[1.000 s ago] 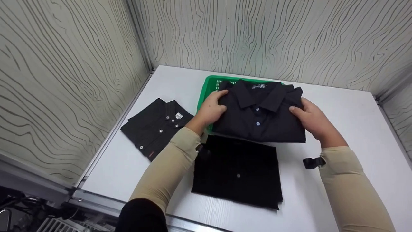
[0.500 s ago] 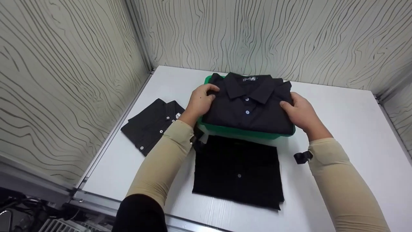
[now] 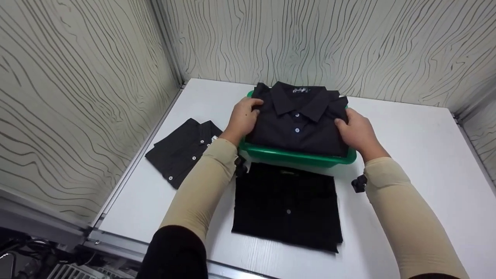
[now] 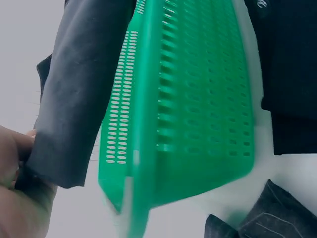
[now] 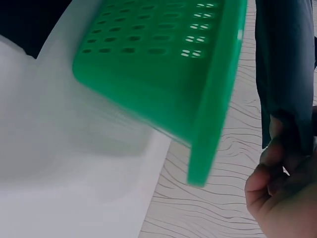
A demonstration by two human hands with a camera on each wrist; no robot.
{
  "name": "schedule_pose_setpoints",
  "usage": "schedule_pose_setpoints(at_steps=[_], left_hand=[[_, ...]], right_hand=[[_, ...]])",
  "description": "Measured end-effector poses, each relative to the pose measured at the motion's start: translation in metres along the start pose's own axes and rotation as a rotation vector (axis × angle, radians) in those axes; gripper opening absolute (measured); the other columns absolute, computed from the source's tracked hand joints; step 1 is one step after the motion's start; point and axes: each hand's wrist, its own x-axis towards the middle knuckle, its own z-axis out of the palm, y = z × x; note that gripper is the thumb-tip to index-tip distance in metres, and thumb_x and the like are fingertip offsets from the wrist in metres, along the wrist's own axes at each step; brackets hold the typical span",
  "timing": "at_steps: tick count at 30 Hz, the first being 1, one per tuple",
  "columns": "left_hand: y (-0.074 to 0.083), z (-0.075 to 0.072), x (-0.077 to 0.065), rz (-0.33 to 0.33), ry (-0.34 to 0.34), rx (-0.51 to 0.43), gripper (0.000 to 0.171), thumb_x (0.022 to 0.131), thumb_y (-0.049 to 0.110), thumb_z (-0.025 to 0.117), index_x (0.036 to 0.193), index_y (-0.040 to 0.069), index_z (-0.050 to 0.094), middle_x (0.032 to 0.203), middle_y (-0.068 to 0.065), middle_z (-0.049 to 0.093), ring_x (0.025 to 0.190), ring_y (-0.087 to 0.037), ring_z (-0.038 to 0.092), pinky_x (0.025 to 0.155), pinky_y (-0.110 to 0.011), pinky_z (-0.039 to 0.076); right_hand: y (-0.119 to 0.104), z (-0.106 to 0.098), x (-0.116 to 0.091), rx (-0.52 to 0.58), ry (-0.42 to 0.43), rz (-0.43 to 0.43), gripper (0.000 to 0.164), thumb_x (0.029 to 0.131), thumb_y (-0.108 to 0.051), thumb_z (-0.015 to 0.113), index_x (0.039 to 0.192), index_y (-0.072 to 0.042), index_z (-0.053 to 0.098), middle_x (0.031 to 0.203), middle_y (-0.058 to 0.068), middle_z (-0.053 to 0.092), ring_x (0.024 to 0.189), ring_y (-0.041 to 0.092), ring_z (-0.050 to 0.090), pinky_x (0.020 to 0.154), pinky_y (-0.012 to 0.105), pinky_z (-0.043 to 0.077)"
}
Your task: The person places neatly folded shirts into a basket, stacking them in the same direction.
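A folded dark collared shirt lies between both hands, directly over the green plastic basket. My left hand pinches its left side, thumb on top. On the opposite side, my right hand grips the edge the same way. Both wrist views show the shirt's folded edge raised above the perforated basket's rim. Fingers beneath the shirt are partly hidden. In front of the basket, a folded black shirt lies flat on the table.
Another folded dark shirt with white buttons lies at the left of the white table, partly behind my left forearm. Wood-grain-patterned panels stand at the back and sides. A metal rail runs along the front edge.
Both hands have carried the held shirt back and to the left, over the basket. The basket's front rim, earlier covered, now shows. The two shirts on the table have stayed put.
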Motion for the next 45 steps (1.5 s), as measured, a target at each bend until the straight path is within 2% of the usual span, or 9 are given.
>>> schedule_pose_setpoints(at_steps=[8, 13, 15, 17, 21, 24, 28, 38, 45], left_hand=[[-0.016, 0.012, 0.001, 0.002, -0.018, 0.164, 0.031, 0.096, 0.013, 0.053, 0.126, 0.018, 0.059, 0.126, 0.0, 0.051, 0.12, -0.014, 0.047, 0.098, -0.028, 0.038], [-0.019, 0.018, -0.003, 0.04, 0.004, 0.241, 0.03, 0.097, 0.013, 0.051, 0.125, 0.017, 0.059, 0.126, -0.003, 0.051, 0.117, -0.017, 0.05, 0.096, -0.029, 0.04], [-0.02, 0.021, -0.004, 0.05, 0.008, 0.267, 0.029, 0.097, 0.013, 0.05, 0.125, 0.015, 0.059, 0.125, -0.003, 0.051, 0.115, -0.018, 0.051, 0.094, -0.029, 0.041], [-0.022, 0.025, -0.006, 0.056, 0.003, 0.305, 0.029, 0.098, 0.014, 0.049, 0.126, 0.015, 0.059, 0.124, -0.003, 0.051, 0.112, -0.017, 0.053, 0.092, -0.028, 0.043], [-0.025, 0.033, -0.009, 0.077, -0.005, 0.374, 0.03, 0.1, 0.013, 0.044, 0.126, 0.013, 0.059, 0.12, -0.004, 0.051, 0.105, -0.016, 0.056, 0.088, -0.027, 0.046], [-0.026, 0.037, -0.011, 0.085, 0.002, 0.399, 0.031, 0.1, 0.012, 0.043, 0.127, 0.012, 0.058, 0.119, -0.005, 0.052, 0.104, -0.016, 0.057, 0.087, -0.027, 0.046], [-0.026, 0.04, -0.012, 0.091, -0.003, 0.434, 0.031, 0.101, 0.014, 0.042, 0.128, 0.014, 0.058, 0.119, -0.002, 0.052, 0.104, -0.013, 0.057, 0.088, -0.026, 0.046], [-0.025, 0.044, -0.012, 0.11, -0.072, 0.526, 0.031, 0.1, 0.018, 0.044, 0.127, 0.017, 0.059, 0.117, -0.001, 0.056, 0.105, -0.014, 0.056, 0.088, -0.028, 0.046], [-0.025, 0.045, -0.011, 0.11, -0.089, 0.545, 0.029, 0.1, 0.016, 0.045, 0.122, 0.016, 0.064, 0.105, -0.002, 0.06, 0.094, -0.014, 0.059, 0.081, -0.029, 0.048]], right_hand=[[0.006, 0.016, 0.008, -0.052, -0.029, 0.012, 0.037, 0.099, -0.036, 0.041, 0.115, -0.003, 0.048, 0.111, 0.021, 0.055, 0.095, 0.035, 0.05, 0.081, 0.054, 0.039], [0.009, 0.021, 0.009, -0.089, -0.044, -0.002, 0.053, 0.099, -0.034, 0.039, 0.138, 0.001, 0.037, 0.131, 0.028, 0.045, 0.117, 0.044, 0.044, 0.094, 0.059, 0.033], [0.01, 0.023, 0.008, -0.108, -0.051, -0.001, 0.058, 0.099, -0.034, 0.039, 0.143, 0.003, 0.03, 0.136, 0.03, 0.04, 0.122, 0.046, 0.038, 0.097, 0.06, 0.03], [0.012, 0.026, 0.007, -0.136, -0.055, -0.002, 0.058, 0.099, -0.033, 0.039, 0.143, 0.004, 0.029, 0.137, 0.03, 0.039, 0.122, 0.048, 0.038, 0.098, 0.061, 0.028], [0.016, 0.032, 0.007, -0.19, -0.029, -0.024, 0.052, 0.098, -0.031, 0.041, 0.137, 0.004, 0.038, 0.13, 0.03, 0.046, 0.115, 0.047, 0.044, 0.095, 0.061, 0.029], [0.019, 0.037, 0.008, -0.225, 0.011, -0.047, 0.043, 0.097, -0.03, 0.043, 0.125, 0.003, 0.048, 0.116, 0.029, 0.055, 0.102, 0.045, 0.051, 0.085, 0.059, 0.032], [0.02, 0.042, 0.01, -0.283, 0.046, -0.058, 0.035, 0.096, -0.028, 0.046, 0.113, 0.002, 0.053, 0.1, 0.027, 0.06, 0.089, 0.042, 0.054, 0.075, 0.055, 0.033], [0.018, 0.049, 0.01, -0.407, 0.03, -0.06, 0.03, 0.094, -0.026, 0.05, 0.109, 0.0, 0.054, 0.09, 0.023, 0.06, 0.081, 0.038, 0.053, 0.071, 0.051, 0.032], [0.017, 0.052, 0.009, -0.464, 0.029, -0.068, 0.032, 0.094, -0.025, 0.052, 0.112, 0.0, 0.056, 0.088, 0.022, 0.06, 0.083, 0.038, 0.054, 0.072, 0.052, 0.034]])
